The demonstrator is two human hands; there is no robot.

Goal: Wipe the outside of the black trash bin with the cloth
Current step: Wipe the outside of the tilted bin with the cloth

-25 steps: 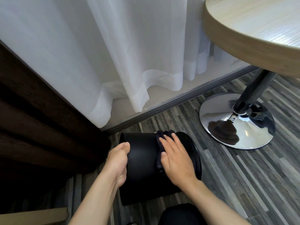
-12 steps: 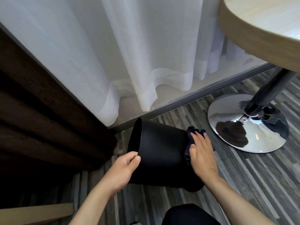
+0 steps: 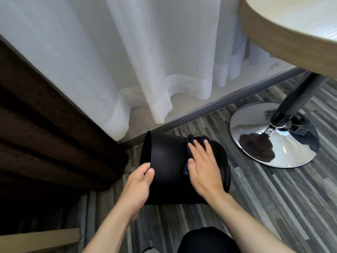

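Note:
The black trash bin point(image 3: 167, 157) lies tipped on its side on the floor, its open mouth facing left and its base toward the right. My left hand point(image 3: 140, 181) pinches the bin's rim at the lower left, thumb outside the wall. My right hand point(image 3: 202, 167) lies flat with fingers spread on a dark cloth point(image 3: 190, 143), pressing it onto the bin's outer wall near the base. Most of the cloth is hidden under that hand; only its edges show.
A chrome pedestal base point(image 3: 271, 137) and dark pole of a round wooden table point(image 3: 291, 35) stand at the right. White sheer curtains point(image 3: 145, 61) hang behind the bin, a dark brown curtain point(image 3: 45, 134) at the left. A cardboard piece point(image 3: 40, 240) and my dark-clad knee point(image 3: 206, 240) sit low.
The bin has been turned so its mouth faces left. My left hand shifted from the wall to gripping the rim. My right hand with the cloth slid a little along the wall.

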